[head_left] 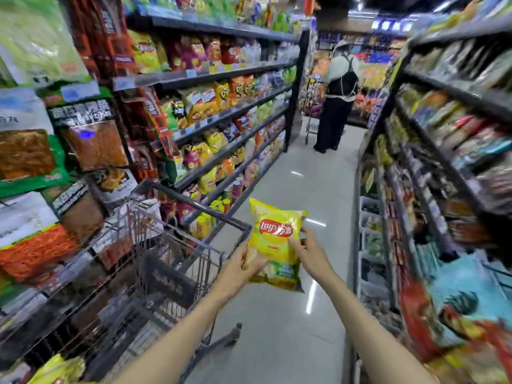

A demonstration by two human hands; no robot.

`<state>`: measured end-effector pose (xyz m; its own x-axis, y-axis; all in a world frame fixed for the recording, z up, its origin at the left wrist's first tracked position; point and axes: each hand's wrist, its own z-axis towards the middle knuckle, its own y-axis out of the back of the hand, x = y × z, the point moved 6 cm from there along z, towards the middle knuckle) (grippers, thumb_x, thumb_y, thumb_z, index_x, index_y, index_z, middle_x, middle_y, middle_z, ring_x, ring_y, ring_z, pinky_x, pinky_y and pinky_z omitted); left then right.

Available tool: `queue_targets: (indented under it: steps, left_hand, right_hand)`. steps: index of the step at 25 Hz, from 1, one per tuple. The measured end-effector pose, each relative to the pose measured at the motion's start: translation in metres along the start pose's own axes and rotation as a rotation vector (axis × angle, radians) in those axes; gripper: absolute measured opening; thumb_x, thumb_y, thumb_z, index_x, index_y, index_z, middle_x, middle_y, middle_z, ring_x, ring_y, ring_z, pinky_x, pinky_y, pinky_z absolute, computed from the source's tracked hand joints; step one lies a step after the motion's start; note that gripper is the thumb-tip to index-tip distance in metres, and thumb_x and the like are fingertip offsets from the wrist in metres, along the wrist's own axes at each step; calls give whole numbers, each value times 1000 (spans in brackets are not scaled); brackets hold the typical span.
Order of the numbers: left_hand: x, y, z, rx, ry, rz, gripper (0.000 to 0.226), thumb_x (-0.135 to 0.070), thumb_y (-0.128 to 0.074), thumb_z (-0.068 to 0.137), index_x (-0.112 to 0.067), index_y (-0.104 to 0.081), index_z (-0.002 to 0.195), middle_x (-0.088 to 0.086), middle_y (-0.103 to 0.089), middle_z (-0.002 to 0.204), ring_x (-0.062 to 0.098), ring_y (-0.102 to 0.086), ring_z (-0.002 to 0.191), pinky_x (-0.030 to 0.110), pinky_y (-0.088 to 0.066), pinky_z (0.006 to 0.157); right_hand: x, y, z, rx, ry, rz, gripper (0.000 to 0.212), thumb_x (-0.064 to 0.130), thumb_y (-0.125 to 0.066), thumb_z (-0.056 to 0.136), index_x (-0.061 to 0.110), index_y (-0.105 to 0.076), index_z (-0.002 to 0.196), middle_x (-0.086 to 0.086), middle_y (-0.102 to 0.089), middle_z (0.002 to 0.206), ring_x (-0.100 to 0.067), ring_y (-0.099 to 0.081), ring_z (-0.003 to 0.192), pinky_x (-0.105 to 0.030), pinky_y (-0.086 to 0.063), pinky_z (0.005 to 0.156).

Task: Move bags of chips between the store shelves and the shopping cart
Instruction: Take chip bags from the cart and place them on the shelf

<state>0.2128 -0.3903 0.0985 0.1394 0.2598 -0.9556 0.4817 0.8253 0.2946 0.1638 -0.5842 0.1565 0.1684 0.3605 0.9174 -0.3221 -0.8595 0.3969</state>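
Both my hands are on 1 yellow Lay's bag (277,239), held upright in the aisle, just right of the shopping cart (155,261) and above the pale floor (313,178).

My left hand (245,263) grips the bag's lower left edge; my thumb lies across the front, and the other fingers are hidden behind the bag. My right hand (307,250) pinches the right edge about halfway up, thumb on the front near the red logo, fingers curled round the side. The bag sits between the 2 hands, its top clear above both and its bottom corner hanging below my left wrist.

The bag is outside the cart basket, close to the cart's front right corner rim. Cannot tell whether it touches the rim.

Left shelves (221,115) are packed with chip bags in yellow, orange and purple. Right shelves (443,167) hold mixed packets, heavily blurred; labels unreadable.

Hard to make out: the cart's contents are smeared behind the wire mesh. A second yellow bag (59,368) shows at the bottom left corner, cut off by the frame edge. Small print on the held bag is illegible except the brand name and a green band near the bottom.

Another shopper (336,98) stands at the far end of the aisle, back turned, next to a second cart that is mostly hidden.
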Motion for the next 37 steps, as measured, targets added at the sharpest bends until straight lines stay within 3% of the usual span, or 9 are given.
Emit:
queue_targets:
  steps: [3,5,10,15,20,25,30,35,37]
  left_hand:
    - [-33,-48,53,12,-37,-19,46,-51,-72,84,-42,-52,125,-20,-65,121,-6,-59,112,16,-48,93]
    - [-47,-68,90,43,-47,9,53,-57,-71,83,-38,-51,129,-21,-63,123,-6,-58,112,16,-48,92]
    - [-66,-90,188,67,-85,-9,61,-58,-71,83,-39,-48,135,-21,-63,127,-4,-59,115,23,-50,96]
    - [-80,-84,329,59,-111,2,63,-73,-69,73,-51,-47,128,-27,-62,123,-3,-58,115,33,-49,100]
    - [-99,-57,472,93,-127,51,66,-75,-66,76,-47,-44,132,-22,-61,126,3,-58,119,41,-46,105]
    - [-97,-16,557,49,-95,97,65,-66,-63,83,-44,-36,138,-30,-54,127,-5,-53,116,22,-42,97]
    - [-59,64,638,-144,19,115,82,-77,-62,77,-48,-28,146,-24,-50,139,5,-50,128,35,-42,110]
    - [-63,155,691,-422,53,122,80,-60,-60,89,-37,-17,153,-26,-36,140,1,-41,130,21,-35,102]
    - [-66,197,712,-533,89,177,84,-65,-57,87,-36,-15,154,-24,-36,139,6,-43,132,26,-37,104]
  right_hand:
    - [-10,63,30,-63,25,0,21,31,-53,101,29,-41,118,10,-59,106,1,-57,87,-2,-41,61]
    - [-15,92,54,-106,28,5,23,34,-52,101,32,-41,120,8,-61,111,-10,-61,94,-15,-45,73]
    - [-26,128,136,-149,34,25,34,36,-52,100,32,-36,129,2,-62,123,-21,-62,108,-37,-50,88]
    - [-12,155,270,-148,53,-5,42,30,-54,100,23,-35,137,-2,-63,124,-22,-62,110,-37,-50,91]
    - [15,168,415,-138,104,-25,45,34,-53,100,24,-34,139,-1,-63,126,-22,-62,111,-45,-51,95]
    - [23,141,527,-97,135,-30,40,42,-51,99,35,-31,133,3,-62,126,-21,-62,109,-49,-50,96]
    - [50,70,654,104,213,-29,52,47,-51,96,35,-27,142,1,-58,134,-24,-59,117,-51,-47,100]
    - [106,-20,778,373,342,-12,77,68,-47,87,36,-18,151,2,-41,152,-25,-44,136,-54,-39,109]
    - [147,-49,810,449,418,-7,72,57,-46,96,33,-11,154,3,-28,159,-24,-33,143,-48,-33,115]
